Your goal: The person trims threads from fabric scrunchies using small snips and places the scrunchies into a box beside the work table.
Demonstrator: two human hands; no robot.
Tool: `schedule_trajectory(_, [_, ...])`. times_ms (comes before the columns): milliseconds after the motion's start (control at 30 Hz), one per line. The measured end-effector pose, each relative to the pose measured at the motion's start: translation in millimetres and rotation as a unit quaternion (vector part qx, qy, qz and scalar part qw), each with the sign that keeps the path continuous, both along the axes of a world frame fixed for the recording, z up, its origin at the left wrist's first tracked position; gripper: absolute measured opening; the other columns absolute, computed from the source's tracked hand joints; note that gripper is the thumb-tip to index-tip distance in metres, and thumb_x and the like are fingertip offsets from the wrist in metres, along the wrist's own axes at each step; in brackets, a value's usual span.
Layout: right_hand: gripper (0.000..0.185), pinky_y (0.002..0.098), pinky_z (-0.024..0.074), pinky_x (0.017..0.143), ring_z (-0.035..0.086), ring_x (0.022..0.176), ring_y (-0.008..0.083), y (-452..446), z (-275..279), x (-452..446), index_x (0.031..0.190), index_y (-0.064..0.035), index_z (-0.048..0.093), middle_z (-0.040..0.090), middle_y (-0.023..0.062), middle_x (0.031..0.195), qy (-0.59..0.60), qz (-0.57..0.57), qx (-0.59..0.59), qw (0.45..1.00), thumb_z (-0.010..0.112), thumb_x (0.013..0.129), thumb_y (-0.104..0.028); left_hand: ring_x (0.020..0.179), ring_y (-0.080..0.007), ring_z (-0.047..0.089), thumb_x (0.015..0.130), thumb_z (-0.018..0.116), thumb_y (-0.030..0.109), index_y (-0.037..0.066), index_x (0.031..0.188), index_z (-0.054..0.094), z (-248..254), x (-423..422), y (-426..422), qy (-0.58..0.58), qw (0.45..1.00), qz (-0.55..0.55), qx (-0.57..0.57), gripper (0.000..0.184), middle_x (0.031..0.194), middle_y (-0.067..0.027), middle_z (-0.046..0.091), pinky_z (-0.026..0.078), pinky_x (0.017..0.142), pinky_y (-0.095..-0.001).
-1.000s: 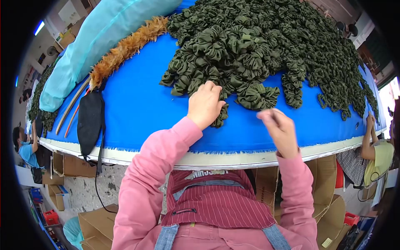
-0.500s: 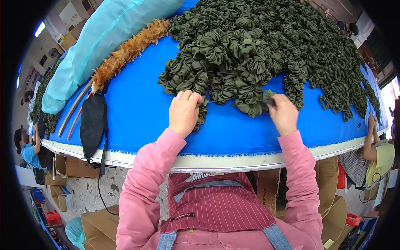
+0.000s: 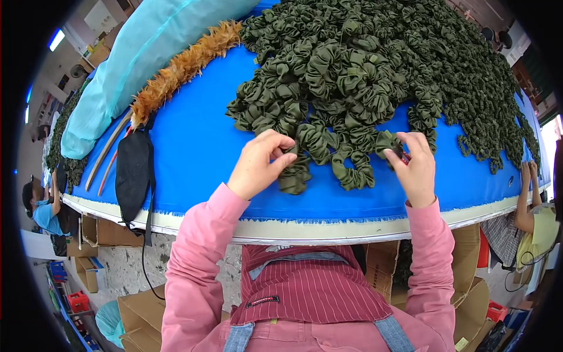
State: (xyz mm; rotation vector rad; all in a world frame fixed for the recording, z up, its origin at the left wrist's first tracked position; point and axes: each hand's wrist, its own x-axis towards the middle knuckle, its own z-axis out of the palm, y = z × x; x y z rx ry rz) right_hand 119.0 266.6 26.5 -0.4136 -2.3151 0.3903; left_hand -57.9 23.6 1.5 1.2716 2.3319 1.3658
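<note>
Dark green gathered fabric rings, like scrunchies, lie in a large pile on the blue-covered table. My left hand pinches the edge of a green scrunchie at the front of the pile. My right hand has thumb and fingers closed on another green scrunchie, with something small and red showing at the fingers. Between my hands a loose ring lies on the blue cloth, its centre open.
A feather duster and a black cloth mask-like piece lie at left, beside a turquoise bag. Cardboard boxes stand below the table edge. Other people are at both far sides.
Both hands first met the front scrunchies and have moved apart. The front rings have spread toward the table edge, and a single ring now shows between my hands.
</note>
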Motion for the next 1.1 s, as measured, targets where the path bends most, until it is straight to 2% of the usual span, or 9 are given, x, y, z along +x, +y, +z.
schedule_trajectory(67, [0.032,0.0286,0.0448,0.059,0.054,0.064,0.0185,-20.9,11.4,-6.4,0.096,-0.0042,0.062,0.058,0.005,0.085,-0.039,0.098,-0.1,0.989,0.074,0.066,-0.002,0.066,-0.0172,0.054,0.074,0.065,-0.001,0.007,0.091,0.063,18.8,0.8,5.3,-0.005,0.999,-0.017,0.033,0.018,0.088,-0.0032,0.058,0.044,0.059,-0.0251])
schedule_trajectory(200, [0.023,0.0197,0.0375,0.054,0.046,0.061,0.0101,-40.9,2.3,-22.3,0.094,-0.0012,0.064,0.059,0.0027,0.087,-0.039,0.231,-0.132,0.963,0.069,0.072,0.002,0.063,-0.0137,0.054,0.077,0.064,-0.001,0.006,0.094,0.065,89.1,7.8,16.3,-0.011,0.987,-0.064,0.145,0.018,0.086,-0.0023,0.06,0.042,0.056,-0.0223])
schedule_trajectory(333, [0.016,0.0198,0.0364,0.056,0.045,0.062,0.0091,-32.4,17.2,-18.2,0.089,-0.0017,0.065,0.057,0.0016,0.083,-0.039,0.208,-0.252,0.944,0.068,0.075,0.003,0.071,-0.0152,0.056,0.074,0.069,0.005,0.002,0.092,0.066,175.5,34.7,8.4,0.103,0.917,-0.316,0.221,0.019,0.091,-0.0104,0.062,0.045,0.064,-0.0224])
schedule_trajectory(400, [0.014,0.0196,0.0359,0.056,0.044,0.062,0.0088,-61.7,63.4,-27.0,0.089,-0.0015,0.065,0.057,0.0015,0.083,-0.039,0.204,-0.266,0.941,0.068,0.075,0.002,0.071,-0.0153,0.056,0.074,0.069,0.005,0.002,0.093,0.066,176.0,37.6,0.7,0.097,0.916,-0.313,0.229,0.019,0.091,-0.0104,0.062,0.045,0.064,-0.0225])
schedule_trajectory(667, [0.007,0.0182,0.0323,0.056,0.04,0.062,0.0066,-34.6,34.5,21.7,0.088,0.0006,0.065,0.056,0.0002,0.083,-0.002,0.169,-0.38,0.91,0.064,0.082,0.0,0.072,-0.0155,0.056,0.074,0.068,0.005,0.002,0.094,0.066,170.2,44.5,9.9,0.072,0.907,-0.311,0.274,0.02,0.091,-0.0103,0.062,0.045,0.064,-0.0229])
schedule_trajectory(767, [0.007,0.0183,0.0346,0.059,0.043,0.066,0.0077,-33.1,30.7,32.7,0.089,0.0011,0.064,0.057,0.002,0.085,-0.006,0.161,-0.373,0.914,0.062,0.083,-0.001,0.073,-0.0156,0.056,0.074,0.068,0.005,0.002,0.094,0.065,156.6,41.0,-56.2,0.05,0.901,-0.321,0.287,0.02,0.092,-0.0103,0.062,0.045,0.064,-0.0231])
schedule_trajectory(833, [0.008,0.0184,0.0368,0.062,0.047,0.069,0.0089,-33.5,31.7,30.5,0.09,0.0016,0.064,0.059,0.0037,0.088,-0.008,0.173,-0.361,0.916,0.061,0.084,-0.002,0.073,-0.0157,0.056,0.074,0.068,0.005,0.002,0.095,0.065,156.0,47.3,-50.1,0.045,0.899,-0.319,0.296,0.02,0.092,-0.0103,0.062,0.045,0.064,-0.0232])
schedule_trajectory(900, [0.007,0.0177,0.0318,0.056,0.04,0.063,0.0064,-35.5,32.2,30.0,0.088,0.0007,0.065,0.056,0.0004,0.082,0.012,0.17,-0.372,0.912,0.065,0.081,-0.001,0.073,-0.0158,0.056,0.074,0.068,0.005,0.002,0.095,0.065,155.9,42.2,-48.4,0.041,0.897,-0.319,0.305,0.021,0.092,-0.0102,0.062,0.045,0.064,-0.0233])
schedule_trajectory(1100, [0.006,0.0176,0.0318,0.056,0.041,0.063,0.0062,-32.4,38.6,39.5,0.088,0.0006,0.065,0.056,0.0007,0.083,0.014,0.166,-0.358,0.919,0.065,0.082,-0.001,0.074,-0.016,0.056,0.075,0.067,0.004,0.002,0.096,0.065,151.5,73.7,-35.3,0.024,0.882,-0.332,0.333,0.021,0.092,-0.0102,0.062,0.045,0.065,-0.0236])
